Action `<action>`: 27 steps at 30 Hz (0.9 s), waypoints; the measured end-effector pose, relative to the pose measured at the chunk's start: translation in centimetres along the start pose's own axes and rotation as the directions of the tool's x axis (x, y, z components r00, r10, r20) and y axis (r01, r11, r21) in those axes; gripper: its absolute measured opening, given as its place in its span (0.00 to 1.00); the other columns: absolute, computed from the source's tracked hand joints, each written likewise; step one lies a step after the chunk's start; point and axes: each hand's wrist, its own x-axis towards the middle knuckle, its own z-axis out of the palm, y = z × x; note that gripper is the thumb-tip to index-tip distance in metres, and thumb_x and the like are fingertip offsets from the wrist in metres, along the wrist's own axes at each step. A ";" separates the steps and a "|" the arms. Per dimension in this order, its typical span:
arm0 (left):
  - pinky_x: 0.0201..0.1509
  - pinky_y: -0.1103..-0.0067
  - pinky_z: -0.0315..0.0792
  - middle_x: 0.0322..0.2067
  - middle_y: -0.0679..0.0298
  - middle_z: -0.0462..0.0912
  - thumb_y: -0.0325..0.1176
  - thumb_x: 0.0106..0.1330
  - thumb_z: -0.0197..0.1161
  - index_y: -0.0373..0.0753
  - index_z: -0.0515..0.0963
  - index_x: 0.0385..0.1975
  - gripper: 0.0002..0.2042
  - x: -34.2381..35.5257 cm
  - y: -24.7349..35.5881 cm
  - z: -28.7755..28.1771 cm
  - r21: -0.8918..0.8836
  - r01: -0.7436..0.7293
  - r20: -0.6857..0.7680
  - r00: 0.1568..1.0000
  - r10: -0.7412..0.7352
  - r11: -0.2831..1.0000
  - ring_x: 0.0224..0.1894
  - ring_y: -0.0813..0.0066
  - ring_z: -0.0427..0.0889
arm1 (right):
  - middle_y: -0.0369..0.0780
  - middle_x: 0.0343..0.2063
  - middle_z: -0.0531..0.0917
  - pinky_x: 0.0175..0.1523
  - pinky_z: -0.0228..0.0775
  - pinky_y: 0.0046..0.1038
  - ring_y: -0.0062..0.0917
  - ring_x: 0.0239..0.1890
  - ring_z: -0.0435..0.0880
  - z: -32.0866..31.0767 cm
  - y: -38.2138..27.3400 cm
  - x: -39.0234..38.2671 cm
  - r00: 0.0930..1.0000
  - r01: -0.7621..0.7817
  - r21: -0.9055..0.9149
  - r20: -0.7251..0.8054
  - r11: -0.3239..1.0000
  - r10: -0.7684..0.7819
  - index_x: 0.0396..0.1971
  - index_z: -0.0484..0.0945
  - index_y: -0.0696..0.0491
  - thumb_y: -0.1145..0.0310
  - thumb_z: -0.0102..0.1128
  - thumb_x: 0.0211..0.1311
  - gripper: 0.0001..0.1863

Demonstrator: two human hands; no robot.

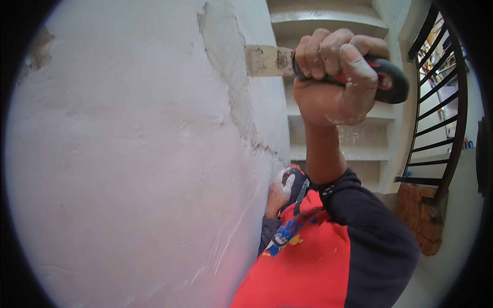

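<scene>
It's a stairwell — steps [365, 148], dark railing [462, 97], patchy wall [133, 154].

scraper blade [264, 60]: beige, dark-blotched | handle [393, 93]: black-red | wall [128, 179]: whitish, grey-patched | shirt [308, 262]: red, navy-sleeved

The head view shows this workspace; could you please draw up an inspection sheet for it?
Surface: white wall with an irregular grey patch where the coating is missing, and a ragged crack below it.
Job's things: scraper, its blade stained, tip at the patch's right edge; contact cannot be confirmed.
Clutter: reddish-brown blocks below the railing; items beyond it too small to tell.
Hands: right hand closed on the scraper's handle, whitish residue on it; left hand low by the wall, its grip unclear.
Cables: nothing seen.
Surroundings: pale stairs beside the wall, dark railing at right.
</scene>
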 end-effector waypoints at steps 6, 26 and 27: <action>0.51 0.74 0.70 0.43 0.48 0.79 0.38 0.65 0.55 0.31 0.70 0.49 0.18 0.2 -0.6 -0.6 0.011 -0.017 0.022 1.000 0.017 1.000 0.47 0.61 0.78 | 0.35 0.16 0.71 0.20 0.62 0.16 0.14 0.17 0.69 -1.7 5.6 -3.5 0.984 -0.071 -0.128 -0.174 0.989 0.048 0.26 0.68 0.57 0.79 0.55 0.50 0.06; 0.51 0.73 0.70 0.45 0.46 0.78 0.38 0.65 0.56 0.30 0.69 0.51 0.20 -1.2 -0.6 0.1 0.017 0.065 -0.001 0.998 -0.065 0.998 0.48 0.59 0.78 | 0.33 0.15 0.59 0.19 0.51 0.20 0.20 0.14 0.54 -1.1 -1.1 1.1 0.998 0.068 0.267 -0.022 0.961 -0.064 0.19 0.59 0.51 0.65 0.37 0.58 0.10; 0.51 0.73 0.70 0.44 0.46 0.78 0.38 0.65 0.56 0.30 0.69 0.51 0.20 -1.2 -0.3 0.3 0.007 0.063 0.005 0.998 -0.063 0.998 0.48 0.59 0.78 | 0.33 0.15 0.61 0.19 0.52 0.20 0.19 0.14 0.55 -1.3 0.0 1.8 0.991 0.134 0.209 -0.022 0.969 -0.132 0.19 0.60 0.51 0.66 0.39 0.58 0.10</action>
